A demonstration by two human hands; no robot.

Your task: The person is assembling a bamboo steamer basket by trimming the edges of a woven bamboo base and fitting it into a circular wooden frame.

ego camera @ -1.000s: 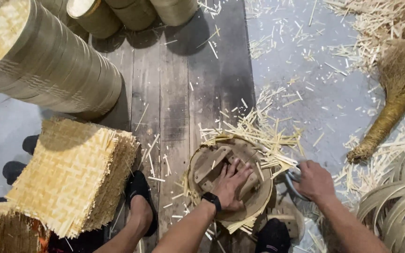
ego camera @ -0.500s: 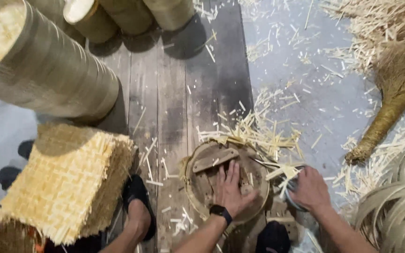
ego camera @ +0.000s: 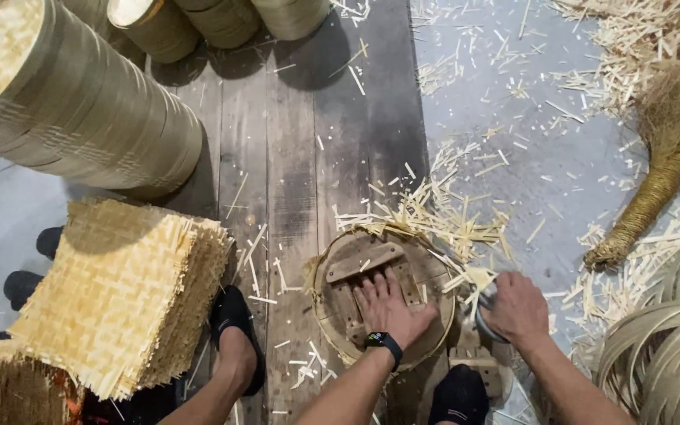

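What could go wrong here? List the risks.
1. The right hand grips a metal tool at the edge of the round wooden form; a slip could catch the left hand pressing on it.
2. The person's foot and the left hand lie near loose bamboo offcuts; splinters are likely.

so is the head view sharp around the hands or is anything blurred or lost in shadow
Head view: even, soft light, no glare; left hand on the round wooden mould is sharp; the tool in the right hand is slightly smeared; dark shadows beneath the stacked bamboo rings; mild wide-angle bending at the edges.
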